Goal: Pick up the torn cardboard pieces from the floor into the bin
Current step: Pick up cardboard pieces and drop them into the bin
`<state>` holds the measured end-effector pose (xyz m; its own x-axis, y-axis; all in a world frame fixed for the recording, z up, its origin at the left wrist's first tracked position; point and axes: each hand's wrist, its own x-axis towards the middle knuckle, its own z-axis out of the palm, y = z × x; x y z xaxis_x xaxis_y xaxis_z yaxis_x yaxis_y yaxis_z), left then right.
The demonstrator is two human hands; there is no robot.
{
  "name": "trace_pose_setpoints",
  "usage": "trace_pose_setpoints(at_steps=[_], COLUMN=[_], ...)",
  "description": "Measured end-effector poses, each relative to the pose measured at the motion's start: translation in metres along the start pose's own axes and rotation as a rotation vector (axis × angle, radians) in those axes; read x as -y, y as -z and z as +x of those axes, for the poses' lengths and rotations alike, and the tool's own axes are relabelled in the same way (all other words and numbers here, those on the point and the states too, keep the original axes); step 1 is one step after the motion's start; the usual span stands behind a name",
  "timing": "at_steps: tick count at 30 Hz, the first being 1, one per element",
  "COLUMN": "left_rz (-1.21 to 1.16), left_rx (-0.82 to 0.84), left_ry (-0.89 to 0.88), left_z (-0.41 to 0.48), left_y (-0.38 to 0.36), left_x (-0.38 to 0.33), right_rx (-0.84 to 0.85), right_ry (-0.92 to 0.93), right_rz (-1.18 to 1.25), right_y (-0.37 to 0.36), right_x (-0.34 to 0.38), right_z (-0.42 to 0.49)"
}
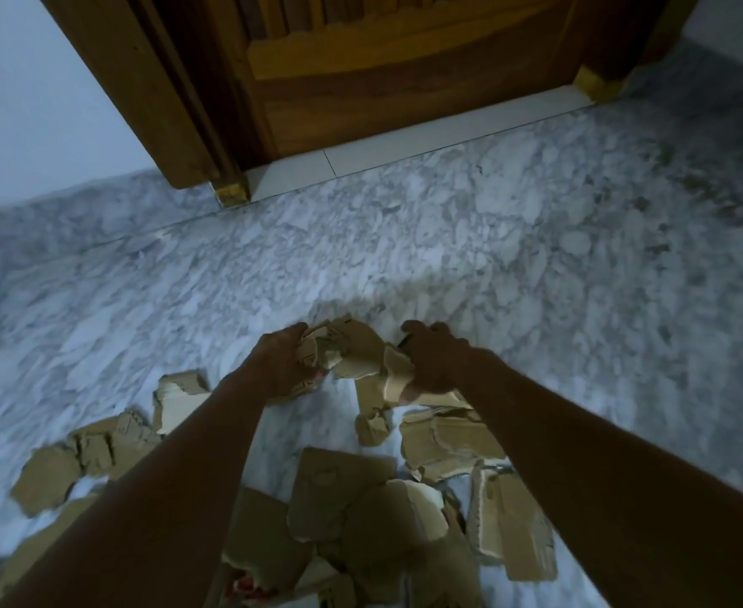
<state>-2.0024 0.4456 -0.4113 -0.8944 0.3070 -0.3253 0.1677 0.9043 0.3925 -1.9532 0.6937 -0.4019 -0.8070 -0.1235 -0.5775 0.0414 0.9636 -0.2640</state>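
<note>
At the far edge of the view, a dark wooden door (pixel 404 81) stands shut in its wooden frame (pixel 163 89), with a pale threshold strip (pixel 404 147) along its foot. A plain pale wall (pixel 31 103) runs off to the left. Grey-and-white marble floor (pixel 536 256) fills the rest of the dim scene.

Two bare forearms reach forward from the bottom of the view. Between them and around them lie loose cardboard pieces (pixel 360 520), brown and ragged-edged, overlapping in a heap near the person. More pieces spread out to the left of the left forearm (pixel 93 449), a long strip (pixel 514 524) lies just inside the right forearm, and a small scrap (pixel 374 425) lies alone on bare floor between the arms. The forearms hide parts of several pieces.

Beyond the heap, low over the floor, the two hands hold a crumpled bunch of cardboard (pixel 352 357) between them. The left hand (pixel 284 366) grips the bunch's left end, fingers curled over its top. The right hand (pixel 437 362) grips the right end, knuckles up and fingers wrapped round the folded card. The bunch spans the gap from one hand to the other; whether its underside touches the floor cannot be told.
</note>
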Motion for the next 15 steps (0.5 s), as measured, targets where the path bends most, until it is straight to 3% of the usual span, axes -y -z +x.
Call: trace_pose_setpoints(at_steps=[5, 8, 11, 13, 15], left_rz=[-0.108, -0.229, -0.308, -0.211, 0.039], left_rx=[-0.050, 0.002, 0.138, 0.243, 0.331], left_ry=[0.082, 0.151, 0.043, -0.039, -0.105], left_z=[-0.008, -0.009, 0.001, 0.015, 0.030], left_y=[-0.011, 0.003, 0.016, 0.015, 0.007], left_x=[-0.003, -0.003, -0.016, -0.035, -0.054], right_rx=[-0.102, -0.108, -0.065, -0.057, -0.096], right_ry=[0.002, 0.022, 0.047, 0.010, -0.016], right_rz=[-0.119, 0.090, 0.171, 0.114, 0.054], right_y=[-0.006, 0.006, 0.025, 0.041, 0.053], right_x=[-0.002, -0.018, -0.037, -0.050, -0.061], right_z=[-0.006, -0.014, -0.031, -0.043, -0.053])
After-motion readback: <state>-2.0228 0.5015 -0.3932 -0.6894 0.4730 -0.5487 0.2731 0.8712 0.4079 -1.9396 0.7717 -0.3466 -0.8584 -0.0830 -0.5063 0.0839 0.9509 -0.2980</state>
